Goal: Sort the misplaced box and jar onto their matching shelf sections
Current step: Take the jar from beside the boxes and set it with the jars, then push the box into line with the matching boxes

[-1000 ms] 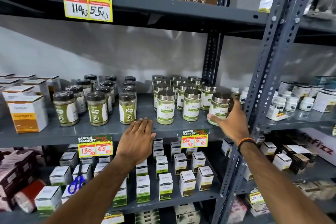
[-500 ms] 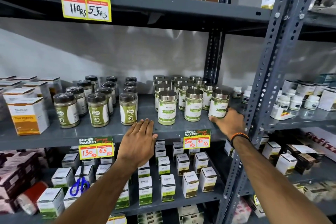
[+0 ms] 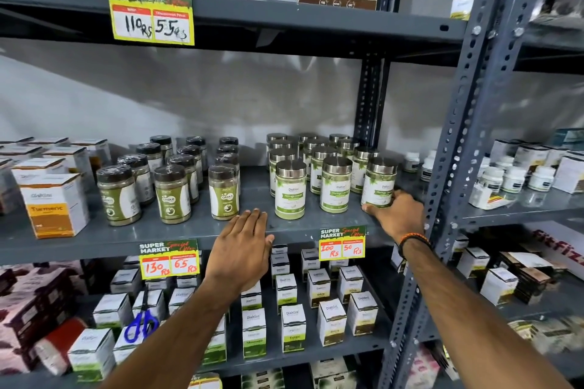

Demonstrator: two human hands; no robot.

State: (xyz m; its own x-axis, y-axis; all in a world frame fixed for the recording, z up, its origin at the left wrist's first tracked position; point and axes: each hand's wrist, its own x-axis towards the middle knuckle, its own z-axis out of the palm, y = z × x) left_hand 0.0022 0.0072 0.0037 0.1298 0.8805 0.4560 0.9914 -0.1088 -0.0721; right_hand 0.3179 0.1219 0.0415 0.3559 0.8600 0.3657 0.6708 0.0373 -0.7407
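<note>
Our right hand (image 3: 396, 215) gripped the steel-lidded, green-labelled jar (image 3: 379, 183) low on the grey metal shelf (image 3: 94, 237), beside its matching jars; our left hand (image 3: 241, 249) lay flat, released. It looked rigid, smooth, probably slippery.

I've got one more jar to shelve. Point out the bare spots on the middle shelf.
Bare strip on the middle shelf along its front edge, ahead of the dark-lidded jars, between the Turmeric box and the left hand. A narrower gap separates those jars from the steel-lidded jars. Crowded: the back rows, and the right end, where the right hand touches the end jar.
</note>
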